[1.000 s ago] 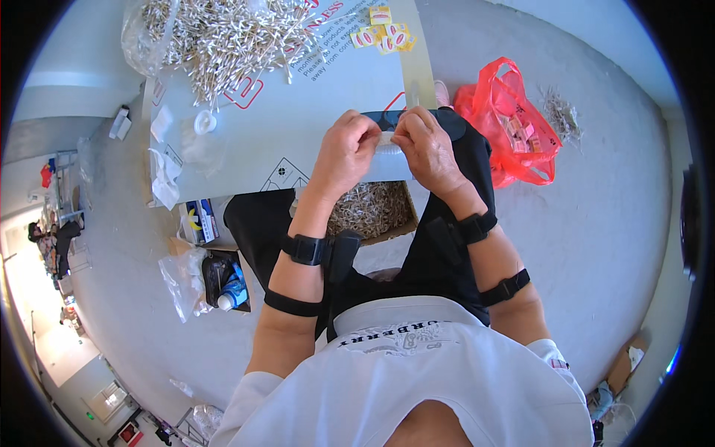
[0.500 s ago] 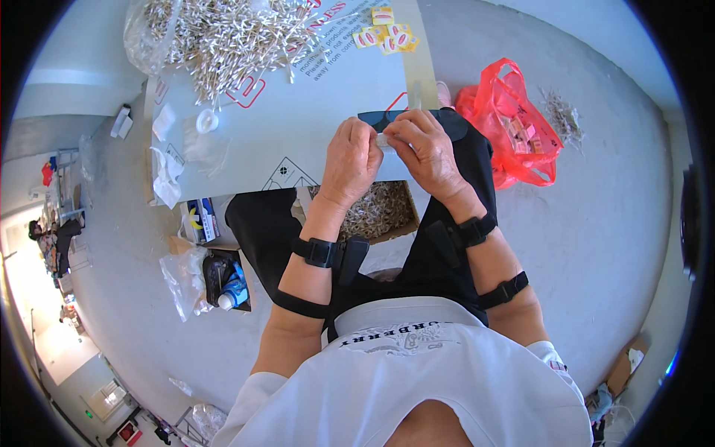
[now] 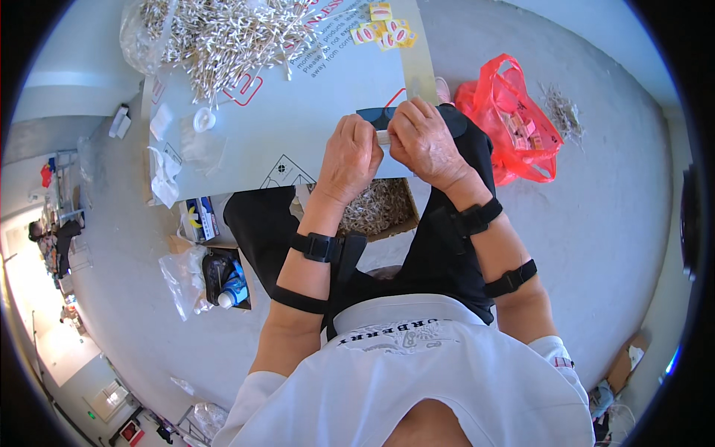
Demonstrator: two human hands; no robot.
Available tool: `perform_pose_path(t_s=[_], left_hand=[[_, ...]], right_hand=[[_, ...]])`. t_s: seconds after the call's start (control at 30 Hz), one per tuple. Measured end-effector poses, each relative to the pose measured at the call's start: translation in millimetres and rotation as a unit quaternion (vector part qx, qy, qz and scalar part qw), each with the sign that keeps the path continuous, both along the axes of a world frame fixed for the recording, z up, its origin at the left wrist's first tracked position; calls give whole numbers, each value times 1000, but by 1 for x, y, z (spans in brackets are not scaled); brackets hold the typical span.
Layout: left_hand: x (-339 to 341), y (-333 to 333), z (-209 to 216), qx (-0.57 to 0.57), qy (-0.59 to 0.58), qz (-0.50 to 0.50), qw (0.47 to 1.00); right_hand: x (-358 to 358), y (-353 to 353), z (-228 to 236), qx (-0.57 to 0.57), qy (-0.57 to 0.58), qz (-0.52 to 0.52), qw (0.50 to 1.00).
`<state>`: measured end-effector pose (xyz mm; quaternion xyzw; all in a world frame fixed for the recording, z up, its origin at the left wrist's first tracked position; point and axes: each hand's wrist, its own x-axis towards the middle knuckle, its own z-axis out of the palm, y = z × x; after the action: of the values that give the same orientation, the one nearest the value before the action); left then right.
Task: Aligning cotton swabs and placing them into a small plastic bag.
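Pinching white piece [image 3: 383, 137] between them: left hand [image 3: 351, 158], right hand [image 3: 427, 143], grips closed. Swabs [image 3: 231, 45] heaped on worktop [image 3: 253, 138], far left.

Grey floor [image 3: 596, 223], pale wall [image 3: 614, 37], bright light [image 3: 37, 298] at left

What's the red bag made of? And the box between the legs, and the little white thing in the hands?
The red bag looks like thin, shiny plastic: it's crinkled, with bright glints. The box is probably dull, plain cardboard, going by its brown walls. The white thing barely shows; it looks pale and smooth, maybe paper or plastic, but I can't tell which.
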<state>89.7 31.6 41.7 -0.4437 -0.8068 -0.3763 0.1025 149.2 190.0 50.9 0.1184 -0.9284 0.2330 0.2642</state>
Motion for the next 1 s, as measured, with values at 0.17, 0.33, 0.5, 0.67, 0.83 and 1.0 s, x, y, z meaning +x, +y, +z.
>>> perform_pose_path(t_s=[0.17,0.33,0.5,0.67,0.83,1.0], left_hand=[[1,0,-4,1,0,4,1000],[1,-9,-5,-29,19,4,999],[15,-14,5,-26,59,-13,998],[34,-16,15,-9,114,-92,989],[36,-24,32,104,-143,-25,984],[26,-9,56,164,-327,-69,928]], right_hand=[[9,14,3,-13,-1,11,1000],[24,31,7,10,-11,-20,1000],[51,31,-15,-596,-383,-171,685],[53,-2,-6,-838,-355,-15,414],[53,-11,8,-755,-268,13,598],[56,-19,19,-711,-212,48,669]])
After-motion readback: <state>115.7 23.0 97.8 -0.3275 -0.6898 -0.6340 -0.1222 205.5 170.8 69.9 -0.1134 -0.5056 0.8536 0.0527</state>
